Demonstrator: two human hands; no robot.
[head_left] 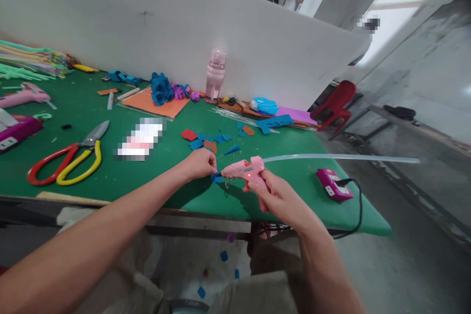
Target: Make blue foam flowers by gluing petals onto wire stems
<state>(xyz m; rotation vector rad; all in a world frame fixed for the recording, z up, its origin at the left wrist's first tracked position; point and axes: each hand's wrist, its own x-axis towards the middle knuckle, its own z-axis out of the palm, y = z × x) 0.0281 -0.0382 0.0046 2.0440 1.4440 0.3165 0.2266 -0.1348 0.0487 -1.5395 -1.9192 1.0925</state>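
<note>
Well, the right hand [277, 196]: wrapped around the handle of a pink glue gun [239, 170], gripping it firmly.
Glue gun: held over the front edge of the green table [305, 176], nozzle turned toward the left hand [198, 163], a small light glowing on its side.
Glue stick [342, 157]: long and translucent, sticking out of the gun's back and reaching rightward beyond the tabletop as I see it.
Left hand: curled right beside the nozzle; how tightly its fingertips close, or on what, I cannot tell.
Small blue piece [218, 179]: right by the left fingertips and the nozzle, partly hidden.
Blue cone [231, 150]: slim, just behind the gun.
Cut pieces: a red one [189, 135], with blue and brown ones near it, scattered behind the left hand.
Shears [88, 142]: lying to the left, one handle red, one yellow.
Purple power socket [333, 185]: to the right of the gun, a black cable [360, 206] plugged in and hanging over the edge.
Back of the table: blue curled shapes [161, 89] on an orange sheet [138, 103], and a pink bottle [215, 76] upright near the pale partition [176, 24].
Floor: blue scraps [201, 292] below the table.
</note>
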